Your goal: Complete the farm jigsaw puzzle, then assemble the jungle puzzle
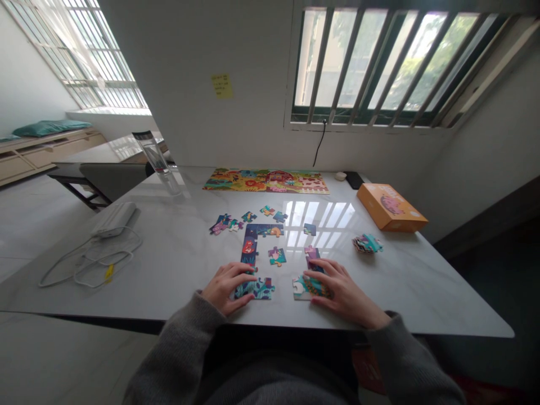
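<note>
- Grey sleeves (185, 343) run out of sight at the bottom edge.
- The left hand (230, 287), fingers spread and thumb apart, rests on the near left puzzle row (265, 288), by the foot of the left puzzle column (250, 244); its fingers hide whether the two join.
- The right hand (340, 292), also spread wide, lies over the near right puzzle row (300, 286) and the right puzzle column (311, 252), covering much of both.
- Pieces overlap in the left pile (221, 225) and the right stack (368, 243), so neither can be counted.
- Writing on the yellow note (221, 86) is too small to read.
- Three loose pieces (268, 210) lie beyond the far puzzle row (265, 229); one single piece (310, 229) sits apart, to its right.
- A coloured clump (277, 256) lies between the two columns; its piece count is unclear.
- One orange box (392, 207), one bottle (156, 157) and one long picture (265, 181) stand or lie farther back on the tabletop (189, 253).
</note>
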A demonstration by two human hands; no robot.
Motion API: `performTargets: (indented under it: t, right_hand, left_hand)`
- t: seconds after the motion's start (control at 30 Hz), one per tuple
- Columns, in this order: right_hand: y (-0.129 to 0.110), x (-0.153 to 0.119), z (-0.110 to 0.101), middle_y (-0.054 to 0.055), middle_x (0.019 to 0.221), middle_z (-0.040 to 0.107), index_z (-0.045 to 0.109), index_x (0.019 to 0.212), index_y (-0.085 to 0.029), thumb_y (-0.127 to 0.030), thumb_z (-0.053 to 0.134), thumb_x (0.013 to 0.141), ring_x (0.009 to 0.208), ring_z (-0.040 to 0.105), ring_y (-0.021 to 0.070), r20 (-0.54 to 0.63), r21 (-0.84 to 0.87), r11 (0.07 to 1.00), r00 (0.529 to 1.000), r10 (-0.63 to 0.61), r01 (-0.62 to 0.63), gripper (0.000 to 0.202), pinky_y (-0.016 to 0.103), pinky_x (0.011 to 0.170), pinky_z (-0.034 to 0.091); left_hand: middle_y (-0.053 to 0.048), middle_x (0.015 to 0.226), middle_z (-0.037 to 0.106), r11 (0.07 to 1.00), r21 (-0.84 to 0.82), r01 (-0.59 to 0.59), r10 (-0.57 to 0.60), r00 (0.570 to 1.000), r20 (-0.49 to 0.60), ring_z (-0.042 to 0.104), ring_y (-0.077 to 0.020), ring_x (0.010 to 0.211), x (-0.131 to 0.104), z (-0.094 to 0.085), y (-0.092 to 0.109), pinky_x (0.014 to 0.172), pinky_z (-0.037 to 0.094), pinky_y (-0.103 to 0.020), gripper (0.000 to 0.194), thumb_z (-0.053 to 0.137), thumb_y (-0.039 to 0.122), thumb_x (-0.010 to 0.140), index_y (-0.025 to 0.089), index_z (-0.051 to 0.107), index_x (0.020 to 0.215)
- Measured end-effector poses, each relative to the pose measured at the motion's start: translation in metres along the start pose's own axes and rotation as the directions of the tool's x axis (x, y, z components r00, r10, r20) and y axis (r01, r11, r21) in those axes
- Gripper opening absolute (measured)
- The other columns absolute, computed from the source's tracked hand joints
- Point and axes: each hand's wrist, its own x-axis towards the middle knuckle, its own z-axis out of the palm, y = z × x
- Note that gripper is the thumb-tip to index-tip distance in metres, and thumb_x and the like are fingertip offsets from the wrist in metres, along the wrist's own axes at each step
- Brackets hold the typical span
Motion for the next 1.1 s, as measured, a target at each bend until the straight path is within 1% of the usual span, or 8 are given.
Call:
performTargets:
  t: [0.1, 0.23, 0.37, 0.5, 0.67, 0.77, 1.0, 1.1]
  right_hand:
    - [-0.001, 0.0, -0.001, 0.01, 0.143, 0.051, 0.057, 0.138, -0.031, -0.045, 0.064, 0.091, 0.132, 0.044, 0.0314, -0.043, 0.047, 0.999, 0.999, 0.008, -0.006, 0.05, 0.051, 0.111, 0.043]
    - [-0.002, 0.0, -0.001, 0.011, 0.139, 0.054, 0.056, 0.139, -0.03, -0.041, 0.062, 0.093, 0.129, 0.047, 0.0307, -0.083, 0.067, 0.998, 0.997, 0.011, -0.005, 0.048, 0.051, 0.109, 0.045]
    - [-0.002, 0.0, 0.0, 0.012, 0.136, 0.056, 0.056, 0.137, -0.029, -0.039, 0.062, 0.093, 0.126, 0.05, 0.0303, -0.112, 0.074, 0.997, 0.994, 0.011, -0.002, 0.046, 0.05, 0.107, 0.046]
    - [-0.001, 0.0, 0.0, 0.012, 0.134, 0.056, 0.056, 0.137, -0.028, -0.039, 0.061, 0.093, 0.125, 0.05, 0.0293, -0.129, 0.103, 0.995, 0.991, 0.016, -0.002, 0.045, 0.048, 0.106, 0.048]
    - [-0.002, -0.001, 0.0, 0.012, 0.134, 0.056, 0.054, 0.138, -0.028, -0.037, 0.061, 0.093, 0.124, 0.051, 0.029, -0.131, 0.127, 0.992, 0.991, 0.033, -0.016, 0.046, 0.048, 0.106, 0.047]
    - [-0.002, -0.001, -0.001, 0.012, 0.135, 0.056, 0.053, 0.138, -0.028, -0.037, 0.061, 0.094, 0.125, 0.051, 0.029, -0.134, 0.147, 0.989, 0.99, 0.036, -0.016, 0.046, 0.049, 0.107, 0.046]
    - [-0.008, 0.011, -0.011, 0.01, 0.129, 0.059, 0.056, 0.134, -0.028, -0.031, 0.056, 0.097, 0.122, 0.054, 0.0265, -0.237, 0.221, 0.975, 0.97, 0.056, -0.002, 0.037, 0.044, 0.104, 0.047]
    - [-0.012, 0.032, -0.02, 0.01, 0.114, 0.065, 0.061, 0.127, -0.025, -0.029, 0.056, 0.097, 0.109, 0.059, 0.0251, -0.231, 0.207, 0.978, 0.972, 0.05, -0.001, 0.031, 0.041, 0.096, 0.048]
  left_hand:
    - [-0.007, 0.117, 0.068, 0.999, 0.017, 0.028, -0.028, 0.999, -0.041, 0.06, -0.025, 0.11, 0.011, -0.002, 0.0, 0.096, 0.044, -0.04, 0.023, 0.061, 0.032, 0.091, 0.025, 0.067, 0.112]
    - [-0.006, 0.112, 0.069, 0.991, 0.132, 0.028, -0.027, 1.0, -0.01, 0.06, -0.0258, 0.107, 0.048, -0.002, 0.001, 0.091, 0.044, -0.04, 0.026, 0.064, 0.03, 0.087, 0.024, 0.066, 0.112]
    - [-0.007, 0.115, 0.068, 0.964, 0.266, 0.003, -0.044, 0.988, 0.15, 0.058, -0.0278, 0.105, 0.09, 0.005, 0.0, 0.088, 0.045, -0.04, 0.042, 0.072, 0.036, 0.081, 0.023, 0.063, 0.12]
    - [-0.009, 0.118, 0.066, 0.94, 0.342, -0.003, -0.092, 0.961, 0.26, 0.057, -0.0307, 0.108, 0.112, 0.015, -0.003, 0.087, 0.044, -0.041, 0.057, 0.077, 0.041, 0.076, 0.023, 0.06, 0.126]
    - [-0.01, 0.115, 0.065, 0.946, 0.32, -0.061, -0.051, 0.942, 0.331, 0.058, -0.0309, 0.105, 0.122, 0.02, -0.008, 0.087, 0.045, -0.042, 0.059, 0.074, 0.037, 0.076, 0.023, 0.058, 0.131]
    - [-0.012, 0.111, 0.064, 0.953, 0.294, -0.075, -0.029, 0.943, 0.333, 0.058, -0.033, 0.103, 0.125, 0.022, -0.01, 0.088, 0.047, -0.045, 0.064, 0.075, 0.034, 0.071, 0.02, 0.057, 0.131]
    - [-0.011, 0.106, 0.055, 0.994, 0.092, -0.063, 0.047, 0.986, 0.161, 0.057, -0.0274, 0.096, 0.12, 0.041, -0.025, 0.088, 0.051, -0.042, 0.066, 0.073, 0.024, 0.064, 0.016, 0.055, 0.127]
    - [-0.009, 0.105, 0.052, 0.996, 0.032, -0.086, 0.082, 0.989, 0.12, 0.057, -0.0249, 0.095, 0.118, 0.048, -0.029, 0.089, 0.052, -0.04, 0.059, 0.071, 0.02, 0.064, 0.018, 0.057, 0.122]
